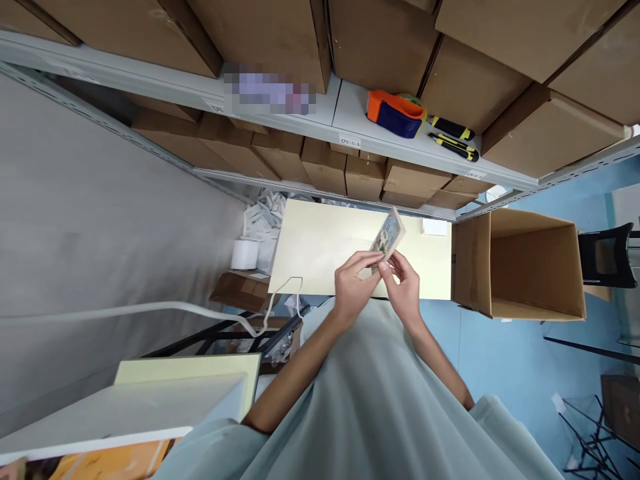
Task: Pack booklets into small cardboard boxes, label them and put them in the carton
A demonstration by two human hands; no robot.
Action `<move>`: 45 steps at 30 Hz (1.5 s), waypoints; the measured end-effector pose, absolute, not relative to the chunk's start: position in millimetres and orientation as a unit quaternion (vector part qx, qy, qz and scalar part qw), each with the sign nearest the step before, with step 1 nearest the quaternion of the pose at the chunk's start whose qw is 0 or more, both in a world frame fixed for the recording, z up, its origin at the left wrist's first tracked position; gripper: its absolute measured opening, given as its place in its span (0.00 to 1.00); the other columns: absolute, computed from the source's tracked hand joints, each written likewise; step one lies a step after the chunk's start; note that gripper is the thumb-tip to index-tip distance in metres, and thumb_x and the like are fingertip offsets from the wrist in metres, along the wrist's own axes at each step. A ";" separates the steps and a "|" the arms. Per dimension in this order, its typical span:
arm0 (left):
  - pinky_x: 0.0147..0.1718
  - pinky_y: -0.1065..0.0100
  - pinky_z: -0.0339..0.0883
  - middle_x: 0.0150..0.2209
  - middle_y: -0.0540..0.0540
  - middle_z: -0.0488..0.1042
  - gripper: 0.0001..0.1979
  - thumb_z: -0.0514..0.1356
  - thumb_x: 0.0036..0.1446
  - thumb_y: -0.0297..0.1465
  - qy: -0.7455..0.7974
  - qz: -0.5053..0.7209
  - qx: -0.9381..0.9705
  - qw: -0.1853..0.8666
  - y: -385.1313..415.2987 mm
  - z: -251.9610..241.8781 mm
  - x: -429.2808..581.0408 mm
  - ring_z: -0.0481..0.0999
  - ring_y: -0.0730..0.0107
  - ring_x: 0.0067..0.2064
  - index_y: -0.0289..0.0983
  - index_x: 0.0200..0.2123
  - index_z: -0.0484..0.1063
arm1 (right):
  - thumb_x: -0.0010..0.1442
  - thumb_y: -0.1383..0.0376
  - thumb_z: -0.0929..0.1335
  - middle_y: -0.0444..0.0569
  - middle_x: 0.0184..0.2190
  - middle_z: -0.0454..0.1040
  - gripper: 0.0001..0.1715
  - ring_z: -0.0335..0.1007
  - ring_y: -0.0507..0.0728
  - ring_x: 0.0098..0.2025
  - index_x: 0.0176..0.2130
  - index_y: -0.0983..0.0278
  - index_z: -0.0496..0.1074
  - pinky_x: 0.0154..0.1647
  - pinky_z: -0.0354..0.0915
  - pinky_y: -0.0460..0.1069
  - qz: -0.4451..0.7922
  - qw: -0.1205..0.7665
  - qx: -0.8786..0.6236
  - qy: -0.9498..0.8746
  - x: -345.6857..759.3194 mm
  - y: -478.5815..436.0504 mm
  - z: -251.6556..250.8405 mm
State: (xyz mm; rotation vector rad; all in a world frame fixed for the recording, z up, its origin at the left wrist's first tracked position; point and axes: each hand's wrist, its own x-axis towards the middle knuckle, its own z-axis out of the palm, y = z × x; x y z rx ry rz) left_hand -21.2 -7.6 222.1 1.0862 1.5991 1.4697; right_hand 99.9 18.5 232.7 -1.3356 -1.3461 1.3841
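A thin rectangular pack (388,233) with a colourful printed face and pale edges is held tilted above the cream table (320,247). My left hand (356,280) grips its lower left part, fingers closed along the edge. At the lower corner, the thumb and fingers of my right hand (403,283) pinch it from the other side. Both hands meet near that corner and cover part of it. Whether it is a box or a booklet I cannot tell.
A small white item (434,227) lies at the table's back right. An open cardboard box (473,263) stands to the right. Above, a shelf (345,110) bears cartons, an orange and blue tape dispenser (397,113) and box cutters (453,147). A white cable (165,306) crosses at left.
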 end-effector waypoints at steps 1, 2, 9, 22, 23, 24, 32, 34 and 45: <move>0.53 0.57 0.82 0.48 0.44 0.86 0.10 0.67 0.66 0.39 0.615 0.562 0.436 0.340 -9.0 223.6 -17.7 0.86 0.58 0.50 0.42 0.44 0.86 | 0.66 0.45 0.74 0.54 0.55 0.84 0.28 0.81 0.64 0.57 0.56 0.61 0.80 0.57 0.79 0.57 0.546 0.390 -0.526 -0.522 97.6 18.6 232.0; 0.54 0.56 0.82 0.49 0.44 0.86 0.09 0.66 0.67 0.38 0.613 0.554 0.450 0.338 -10.1 224.4 -16.1 0.86 0.58 0.51 0.43 0.44 0.86 | 0.66 0.44 0.74 0.54 0.51 0.85 0.28 0.82 0.63 0.53 0.53 0.61 0.81 0.53 0.79 0.56 0.551 0.390 -0.529 -0.514 96.8 19.4 230.9; 0.57 0.56 0.79 0.55 0.41 0.84 0.19 0.68 0.66 0.41 0.643 0.526 0.423 0.362 -9.6 216.8 -60.8 0.84 0.58 0.51 0.41 0.55 0.82 | 0.64 0.40 0.73 0.50 0.41 0.86 0.30 0.83 0.62 0.43 0.49 0.61 0.82 0.44 0.78 0.55 0.583 0.380 -0.540 -0.473 116.3 31.1 229.9; 0.47 0.57 0.83 0.42 0.40 0.87 0.27 0.76 0.51 0.54 0.552 0.529 0.312 0.564 -18.8 205.5 -79.7 0.87 0.55 0.44 0.37 0.41 0.84 | 0.63 0.39 0.75 0.53 0.45 0.87 0.32 0.84 0.66 0.49 0.51 0.60 0.82 0.51 0.80 0.60 0.611 0.365 -0.532 -0.459 109.3 20.4 229.5; 0.46 0.57 0.83 0.41 0.40 0.87 0.27 0.76 0.51 0.54 0.556 0.533 0.304 0.561 -20.1 204.1 -79.1 0.87 0.56 0.43 0.37 0.41 0.84 | 0.63 0.40 0.75 0.54 0.46 0.87 0.31 0.84 0.66 0.50 0.52 0.61 0.81 0.53 0.80 0.60 0.595 0.374 -0.541 -0.463 109.6 20.3 227.6; 0.46 0.58 0.83 0.41 0.40 0.87 0.27 0.77 0.50 0.54 0.562 0.537 0.297 0.554 -21.3 202.5 -78.6 0.87 0.56 0.43 0.37 0.41 0.84 | 0.63 0.41 0.75 0.55 0.49 0.86 0.31 0.83 0.66 0.52 0.53 0.61 0.81 0.56 0.79 0.61 0.567 0.388 -0.553 -0.471 109.8 19.9 226.2; 0.44 0.60 0.83 0.42 0.42 0.87 0.19 0.74 0.56 0.46 0.603 0.573 0.295 0.470 -26.8 205.1 -62.7 0.87 0.59 0.42 0.38 0.42 0.84 | 0.69 0.45 0.72 0.57 0.67 0.76 0.32 0.74 0.65 0.67 0.64 0.57 0.75 0.67 0.72 0.61 0.507 0.390 -0.531 -0.555 87.7 -10.2 231.6; 0.47 0.59 0.83 0.43 0.43 0.86 0.15 0.72 0.58 0.42 0.596 0.574 0.348 0.441 -30.0 211.5 -54.4 0.86 0.59 0.44 0.39 0.42 0.85 | 0.67 0.45 0.73 0.57 0.66 0.77 0.33 0.75 0.65 0.66 0.63 0.58 0.75 0.65 0.74 0.60 0.526 0.386 -0.526 -0.546 80.0 -16.2 229.8; 0.48 0.61 0.81 0.50 0.41 0.84 0.19 0.70 0.62 0.44 0.644 0.536 0.375 0.397 -39.7 206.9 -79.7 0.84 0.65 0.42 0.40 0.51 0.82 | 0.64 0.37 0.73 0.51 0.45 0.86 0.33 0.84 0.64 0.45 0.51 0.60 0.81 0.45 0.79 0.56 0.592 0.363 -0.545 -0.469 95.6 -1.6 237.2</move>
